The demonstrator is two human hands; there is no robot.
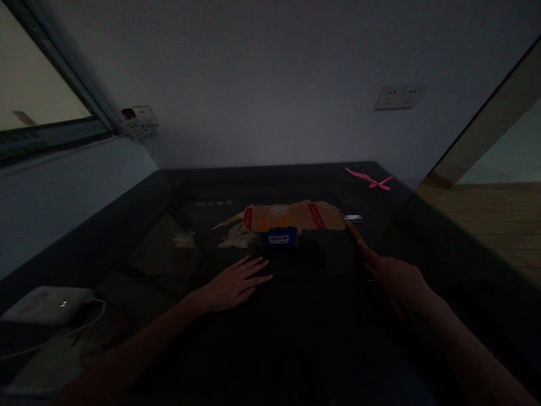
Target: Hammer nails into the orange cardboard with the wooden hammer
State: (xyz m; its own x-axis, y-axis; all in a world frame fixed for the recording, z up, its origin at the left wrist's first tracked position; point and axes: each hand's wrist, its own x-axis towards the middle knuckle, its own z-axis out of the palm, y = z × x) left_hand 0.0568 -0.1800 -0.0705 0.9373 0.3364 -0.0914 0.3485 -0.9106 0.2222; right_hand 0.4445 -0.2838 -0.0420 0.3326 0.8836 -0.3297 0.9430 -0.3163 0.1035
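Observation:
An orange patterned piece with red bands [291, 217] lies across a small blue box with a white label [279, 237] on the dark table. My left hand [236, 285] rests flat on the tabletop in front of it, fingers spread and holding nothing. To the right, my right hand [395, 276] is closed around a long thin brown stick [357, 237]. The far tip of that stick reaches the right end of the orange piece. Beside this end is a small silvery object [353, 218]. The picture is dark, and the right fingers are partly hidden.
A pink ribbon-like item [374, 181] lies at the table's back right. At the left front sits a white device [48, 304] with a cable [63, 335]. The wall behind bears a socket plate [397, 97]; more sockets [139, 119] are near the window at left.

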